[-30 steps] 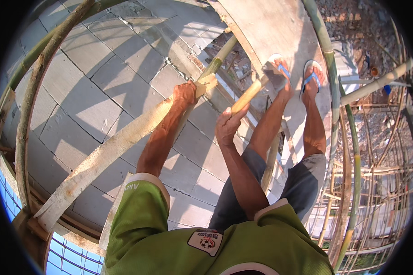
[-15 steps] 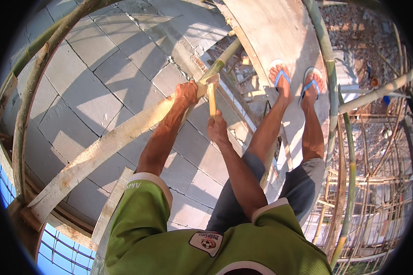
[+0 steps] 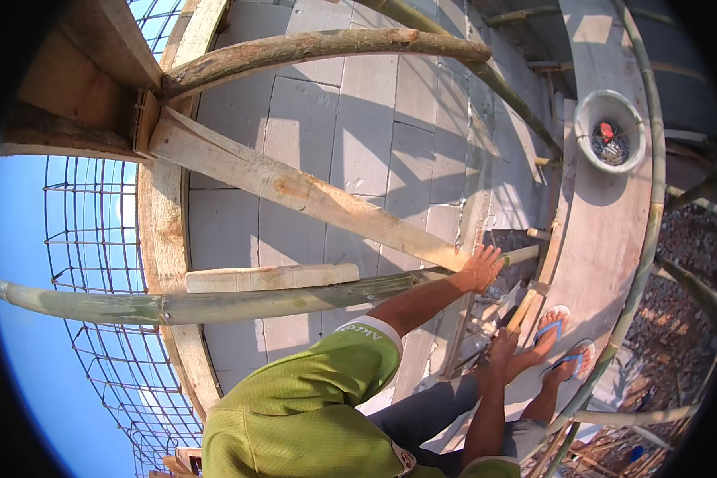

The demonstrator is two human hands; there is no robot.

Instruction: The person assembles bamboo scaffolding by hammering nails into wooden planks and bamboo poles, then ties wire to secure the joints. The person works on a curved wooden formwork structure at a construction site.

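My left hand [image 3: 482, 269] lies with its fingers spread at the end of a long wooden plank [image 3: 295, 191], over a bamboo pole [image 3: 319, 296]. Whether it presses on the plank, the pole or both, I cannot tell. My right hand [image 3: 502, 347] is closed round the wooden handle of a hammer [image 3: 523, 309], held lower and further right, near my feet. The hammer's head points away from me, apart from the plank. From its far left end at a timber frame, the plank slants down across a grey block wall [image 3: 303, 103].
A bucket [image 3: 612, 163] holding nails and a red item stands on the board walkway [image 3: 605, 223] where my sandalled feet are. A short board [image 3: 272, 278] lies along the pole. Another pole [image 3: 327, 52] crosses above; a rebar cage [image 3: 95, 239] rises left. Rubble lies below, right.
My view has swung left, bringing the bucket and rebar cage into sight. My left hand has loosened from its grip on the plank and spread. The hammer has moved away from the plank's end.
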